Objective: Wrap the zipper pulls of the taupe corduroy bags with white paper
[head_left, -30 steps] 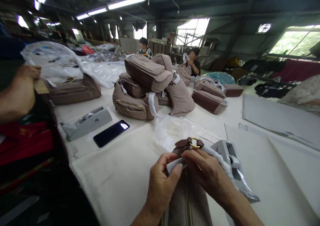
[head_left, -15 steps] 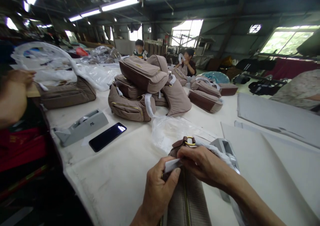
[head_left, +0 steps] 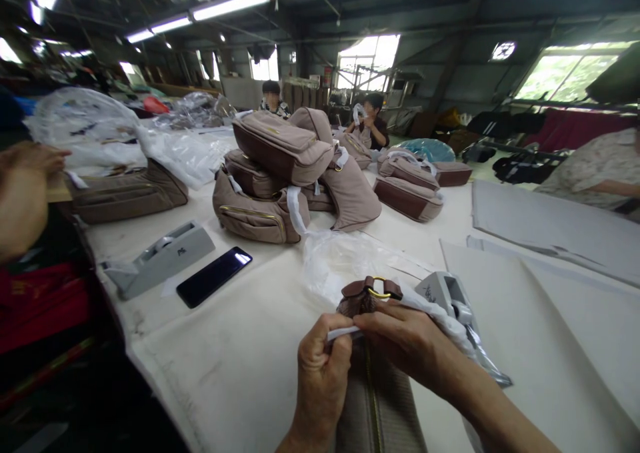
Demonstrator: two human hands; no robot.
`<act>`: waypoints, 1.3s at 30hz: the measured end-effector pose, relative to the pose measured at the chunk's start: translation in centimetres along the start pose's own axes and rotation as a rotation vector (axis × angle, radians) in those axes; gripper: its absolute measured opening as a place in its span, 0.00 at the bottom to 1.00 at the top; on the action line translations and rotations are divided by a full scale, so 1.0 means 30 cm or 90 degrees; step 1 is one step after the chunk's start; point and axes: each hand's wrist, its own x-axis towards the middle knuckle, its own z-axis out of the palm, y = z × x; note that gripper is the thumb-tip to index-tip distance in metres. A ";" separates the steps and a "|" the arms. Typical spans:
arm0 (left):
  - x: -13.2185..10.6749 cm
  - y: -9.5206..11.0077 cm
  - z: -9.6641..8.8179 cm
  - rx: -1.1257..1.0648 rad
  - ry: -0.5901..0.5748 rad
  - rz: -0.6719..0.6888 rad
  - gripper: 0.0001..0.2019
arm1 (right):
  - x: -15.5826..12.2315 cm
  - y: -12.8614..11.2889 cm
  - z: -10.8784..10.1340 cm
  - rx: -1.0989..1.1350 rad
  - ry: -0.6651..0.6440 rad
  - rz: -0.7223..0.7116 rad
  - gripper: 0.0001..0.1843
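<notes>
The person's left hand [head_left: 323, 373] is curled closed around the top of a taupe bag [head_left: 377, 403], with its fingers pressed against a narrow white strip [head_left: 343, 333]. The right hand [head_left: 407, 338] comes in from the side, nearly closed, and pinches the same strip together with a fold of white plastic wrap [head_left: 440, 317]. The bag stands on its end between the hands, low over the surface [head_left: 210, 366], which is covered in white cloth. A gold zipper runs down the bag's front, and a brown leather tab with a gold ring [head_left: 373, 288] sits at its top, just above the fingers.

Just behind lie a clear plastic bag [head_left: 340, 259] and a grey tape dispenser [head_left: 443, 293]. To the left are a second dispenser [head_left: 160, 261] and a black phone [head_left: 214, 277]. Farther along the surface, more taupe bags are heaped in a pile [head_left: 273, 173]. A co-worker's hand [head_left: 27, 163] rests at the far left, beside another bag [head_left: 127, 191].
</notes>
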 end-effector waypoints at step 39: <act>0.009 0.025 -0.036 -0.124 -0.167 -0.411 0.21 | -0.479 0.155 -0.145 0.046 0.434 0.737 0.15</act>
